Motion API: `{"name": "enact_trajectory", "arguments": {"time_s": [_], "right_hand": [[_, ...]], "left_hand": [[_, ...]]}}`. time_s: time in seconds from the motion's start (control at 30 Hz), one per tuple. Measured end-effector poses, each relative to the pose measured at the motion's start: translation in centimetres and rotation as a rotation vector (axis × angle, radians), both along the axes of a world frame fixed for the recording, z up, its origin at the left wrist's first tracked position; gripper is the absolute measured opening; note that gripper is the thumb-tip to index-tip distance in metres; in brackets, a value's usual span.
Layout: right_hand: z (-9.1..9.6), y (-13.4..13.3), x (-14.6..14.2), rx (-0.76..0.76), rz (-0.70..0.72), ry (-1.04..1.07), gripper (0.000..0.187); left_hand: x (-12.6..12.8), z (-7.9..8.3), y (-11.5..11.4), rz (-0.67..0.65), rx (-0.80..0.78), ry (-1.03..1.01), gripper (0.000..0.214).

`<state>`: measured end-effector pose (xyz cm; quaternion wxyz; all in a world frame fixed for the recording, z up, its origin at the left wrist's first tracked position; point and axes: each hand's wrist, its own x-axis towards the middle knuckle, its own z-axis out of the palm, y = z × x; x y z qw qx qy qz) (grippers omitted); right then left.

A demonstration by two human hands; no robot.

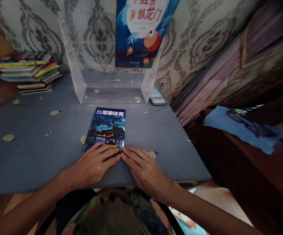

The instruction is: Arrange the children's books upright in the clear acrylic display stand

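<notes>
A dark blue magazine [107, 125] with a tank on its cover lies flat on the cloth-covered table, its top edge pointing away from me. My left hand [92, 164] rests over its lower edge, fingers stretched out and lying on the cover. At the lower right corner is my right hand [145, 168], its fingers extended and the tips touching or very near that corner. Fingertips of both hands almost meet there. The near edge of the magazine is partly hidden under my left hand.
Behind the magazine stands a clear acrylic rack [114, 94] with a blue picture book [141, 49] upright in it. A stack of books [31, 70] is at the back left. Right of the table, glasses [251, 124] lie on a blue cloth [222, 122], near a pink curtain [210, 75].
</notes>
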<state>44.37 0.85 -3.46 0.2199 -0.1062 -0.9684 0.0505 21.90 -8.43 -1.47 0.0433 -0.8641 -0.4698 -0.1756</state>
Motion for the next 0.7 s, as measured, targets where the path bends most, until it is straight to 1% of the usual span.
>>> {"name": "enact_trajectory", "arguments": {"time_s": [0.17,0.3,0.4,0.53,0.7], "right_hand": [[-0.3,0.0,0.0,-0.023,0.015,-0.003,0.044],[-0.2,-0.1,0.0,-0.006,0.0,0.011,0.043],[0.1,-0.2,0.0,0.006,0.002,0.024,0.042],[0.3,-0.2,0.0,-0.02,-0.004,-0.014,0.041],[0.0,-0.2,0.1,-0.05,0.004,-0.043,0.041]], "left_hand": [[-0.4,0.1,0.0,0.002,-0.059,-0.075,0.041],[-0.7,0.4,0.4,-0.005,-0.117,-0.137,0.038],[-0.7,0.6,1.1,0.002,-0.122,-0.102,0.034],[-0.7,0.8,2.9,0.039,-0.096,-0.008,0.035],[-1.2,0.9,6.8,0.063,-0.097,0.072,0.038]]}}
